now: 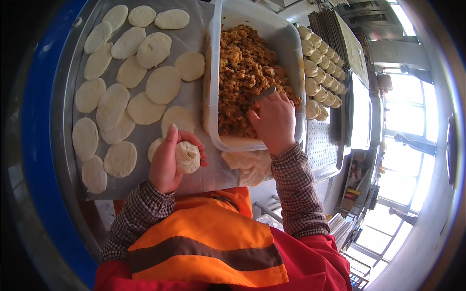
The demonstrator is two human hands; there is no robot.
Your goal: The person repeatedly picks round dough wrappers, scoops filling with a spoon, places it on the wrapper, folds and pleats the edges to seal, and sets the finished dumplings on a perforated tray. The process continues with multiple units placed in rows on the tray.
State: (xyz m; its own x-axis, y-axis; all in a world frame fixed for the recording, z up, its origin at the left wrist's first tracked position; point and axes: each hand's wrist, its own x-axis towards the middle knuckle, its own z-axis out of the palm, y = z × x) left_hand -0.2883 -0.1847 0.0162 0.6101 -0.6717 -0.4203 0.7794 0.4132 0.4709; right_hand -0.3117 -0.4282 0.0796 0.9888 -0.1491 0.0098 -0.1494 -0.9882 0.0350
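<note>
A pleated, gathered dough bun (188,157) rests in my left hand (165,160), with the thumb raised beside it. My right hand (275,118) is over the near right part of a translucent plastic tub (255,146) and holds a small flat metal spreader (264,94) against the chopped brown filling (247,65). The spreader's lower end is partly hidden by the filling and fingers. Flat dough rounds (163,84) lie spread, some overlapping, on the metal table left of the tub.
Rows of pleated buns (320,74) sit on a perforated metal tray (322,142) right of the tub. A crumpled pale sheet, perhaps dough (249,165), lies at the table's near edge. Stacked trays (358,109) stand farther right. A raised metal rim (65,91) bounds the table's left side.
</note>
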